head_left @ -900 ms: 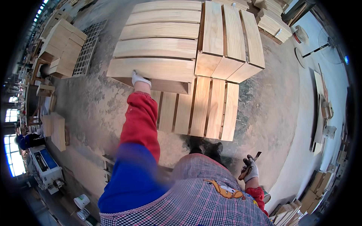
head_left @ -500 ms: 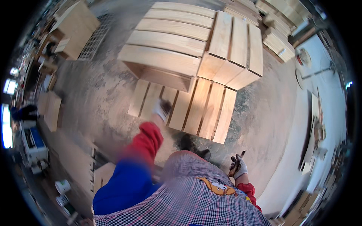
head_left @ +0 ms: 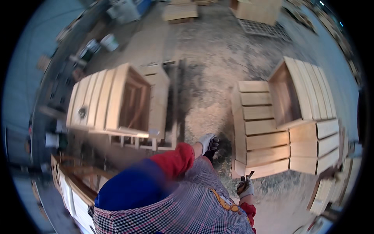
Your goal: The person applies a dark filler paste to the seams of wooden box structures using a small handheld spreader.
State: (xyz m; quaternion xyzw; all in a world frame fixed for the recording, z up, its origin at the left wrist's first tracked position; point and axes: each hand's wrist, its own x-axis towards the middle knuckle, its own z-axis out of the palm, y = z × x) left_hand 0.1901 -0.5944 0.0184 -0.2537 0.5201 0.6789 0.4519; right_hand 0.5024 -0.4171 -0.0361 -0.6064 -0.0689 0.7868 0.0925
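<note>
My left hand (head_left: 209, 143), in a white glove with dark fingers, hangs in front of my checked apron. Its fingers are loosely bent and apart, with nothing seen in them. My right hand (head_left: 245, 187), gloved the same way, is closed around a putty knife (head_left: 251, 174) with a brownish handle and a dark flat blade pointing up. Just beyond that hand is the near edge of a slatted wooden crate (head_left: 267, 142) lying on the floor. A second crate (head_left: 307, 89), its hollow side facing left, rests on it, and a third crate (head_left: 314, 146) adjoins them.
Left of me, a slatted crate (head_left: 99, 99) with its hollow side facing right stands by a wooden panel (head_left: 157, 99) on a low rack (head_left: 156, 145). A wooden frame (head_left: 74, 183) is at lower left. Buckets (head_left: 109, 42) and a plywood box (head_left: 257, 11) are farther off.
My view has turned left, so the crates ahead now appear on the right and another crate shows on the left. My left hand has drawn back from the crate slats; the right keeps its tool.
</note>
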